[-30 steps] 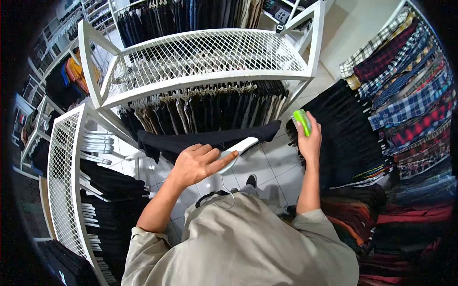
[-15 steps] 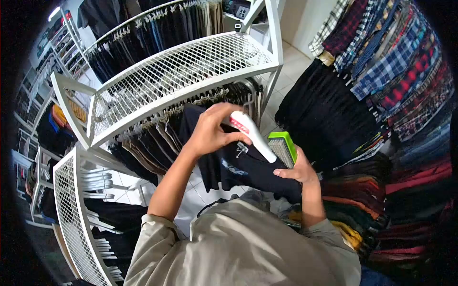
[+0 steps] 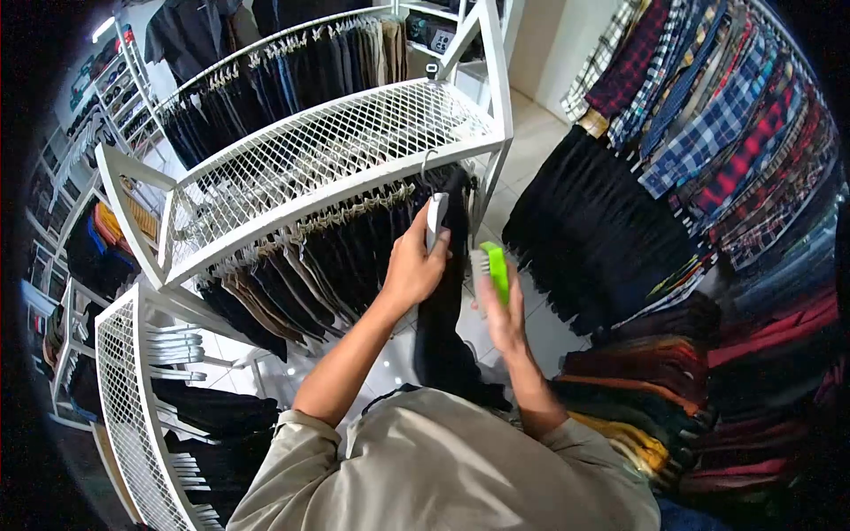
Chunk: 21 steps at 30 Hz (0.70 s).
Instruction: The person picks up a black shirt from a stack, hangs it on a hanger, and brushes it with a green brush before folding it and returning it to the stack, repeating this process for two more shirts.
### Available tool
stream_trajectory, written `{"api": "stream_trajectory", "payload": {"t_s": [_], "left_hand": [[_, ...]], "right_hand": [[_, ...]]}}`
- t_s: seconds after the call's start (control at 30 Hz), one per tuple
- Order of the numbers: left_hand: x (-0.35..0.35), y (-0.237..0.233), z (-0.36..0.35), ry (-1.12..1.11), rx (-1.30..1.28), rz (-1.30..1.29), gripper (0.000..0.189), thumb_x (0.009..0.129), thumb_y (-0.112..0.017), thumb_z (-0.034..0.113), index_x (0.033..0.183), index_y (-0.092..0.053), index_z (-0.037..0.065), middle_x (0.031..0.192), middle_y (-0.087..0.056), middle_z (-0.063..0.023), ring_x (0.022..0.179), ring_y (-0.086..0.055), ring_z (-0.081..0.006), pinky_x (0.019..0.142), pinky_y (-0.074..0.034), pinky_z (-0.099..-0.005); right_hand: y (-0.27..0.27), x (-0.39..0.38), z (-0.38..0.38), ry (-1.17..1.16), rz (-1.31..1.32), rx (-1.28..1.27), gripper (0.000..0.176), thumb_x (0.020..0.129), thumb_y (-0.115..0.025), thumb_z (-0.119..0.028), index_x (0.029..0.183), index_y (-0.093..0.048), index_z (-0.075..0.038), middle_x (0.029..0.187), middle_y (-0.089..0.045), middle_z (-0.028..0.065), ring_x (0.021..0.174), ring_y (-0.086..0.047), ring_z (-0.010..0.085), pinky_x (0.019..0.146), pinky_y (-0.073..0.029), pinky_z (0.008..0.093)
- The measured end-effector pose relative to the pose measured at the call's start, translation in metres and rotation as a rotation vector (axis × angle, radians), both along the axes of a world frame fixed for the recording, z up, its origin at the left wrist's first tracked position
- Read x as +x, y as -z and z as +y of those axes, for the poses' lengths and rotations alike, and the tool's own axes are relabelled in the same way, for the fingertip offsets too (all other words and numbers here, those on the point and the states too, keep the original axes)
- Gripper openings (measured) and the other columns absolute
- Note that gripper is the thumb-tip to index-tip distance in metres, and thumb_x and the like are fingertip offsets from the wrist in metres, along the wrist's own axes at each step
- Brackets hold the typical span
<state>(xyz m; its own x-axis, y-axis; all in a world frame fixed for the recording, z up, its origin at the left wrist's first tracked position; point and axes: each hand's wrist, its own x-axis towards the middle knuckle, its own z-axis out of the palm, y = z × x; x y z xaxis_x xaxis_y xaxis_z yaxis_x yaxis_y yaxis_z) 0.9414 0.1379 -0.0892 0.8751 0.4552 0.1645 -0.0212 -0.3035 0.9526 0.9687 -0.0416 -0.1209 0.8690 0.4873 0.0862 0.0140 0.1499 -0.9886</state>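
My left hand [image 3: 416, 268] is closed around a white hanger [image 3: 436, 215], seen almost edge-on, with its metal hook up close to the front rail of the white rack. From the hanger a black garment [image 3: 440, 332] drapes down in front of me. A green brush [image 3: 496, 269] with pale bristles is gripped in my right hand [image 3: 503, 317], just right of the garment. The bristles face left, toward the cloth, and the hand is slightly smeared by motion.
Ahead stands a white rack with a mesh shelf [image 3: 328, 128], dark and tan trousers [image 3: 292, 265] clipped below it. Checked shirts [image 3: 708, 133] and black clothes [image 3: 593, 230] hang at the right. Another mesh rack [image 3: 124, 380] with white hangers is at my left.
The hanger and garment have turned from broadside to edge-on and moved up toward the rack rail. My right hand has shifted left with the brush, whose bristles now point left.
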Motion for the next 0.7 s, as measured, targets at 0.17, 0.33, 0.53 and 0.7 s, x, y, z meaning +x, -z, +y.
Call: {"api": "stream_trajectory", "payload": {"t_s": [0.17,0.33,0.53,0.7], "left_hand": [[-0.029,-0.012,0.009,-0.002,-0.029,-0.055,0.029,0.107,-0.052,0.028,0.113,-0.056,0.0,0.082,-0.061,-0.0043,0.068,-0.057,-0.0114,0.064,-0.049,-0.0306],[-0.057,-0.031,0.015,-0.094,0.114,-0.059,0.038,0.107,-0.05,0.035,0.097,-0.057,0.0,0.066,-0.059,-0.011,0.059,-0.057,-0.0207,0.058,-0.045,-0.0375],[-0.101,-0.016,0.053,-0.122,-0.11,-0.036,0.042,0.108,-0.048,0.04,0.091,-0.057,0.003,0.066,-0.053,-0.0016,0.059,-0.049,-0.0107,0.056,-0.041,-0.0303],[-0.126,-0.009,0.059,-0.123,-0.344,0.021,0.041,0.107,-0.048,0.048,0.113,-0.06,0.009,0.072,-0.051,0.0026,0.052,-0.042,-0.0043,0.045,-0.032,-0.0213]], "right_hand": [[0.009,0.031,0.022,0.235,-0.609,-0.09,0.059,0.098,-0.064,-0.023,0.146,-0.039,0.001,0.134,-0.049,0.0204,0.119,-0.051,0.0315,0.105,-0.039,0.0458],[0.022,0.074,0.032,0.338,-1.212,-0.175,0.068,0.094,-0.069,-0.027,0.144,-0.038,0.006,0.123,-0.049,0.0253,0.11,-0.05,0.0395,0.094,-0.043,0.0483],[0.049,0.105,0.015,0.75,-0.671,-0.408,0.066,0.099,-0.064,-0.037,0.147,-0.039,0.001,0.129,-0.048,0.0272,0.119,-0.053,0.0441,0.101,-0.044,0.0498],[0.009,0.021,0.048,0.392,-0.936,-0.288,0.07,0.095,-0.067,-0.034,0.146,-0.038,0.004,0.124,-0.05,0.0243,0.114,-0.052,0.0374,0.095,-0.045,0.0478]]}}
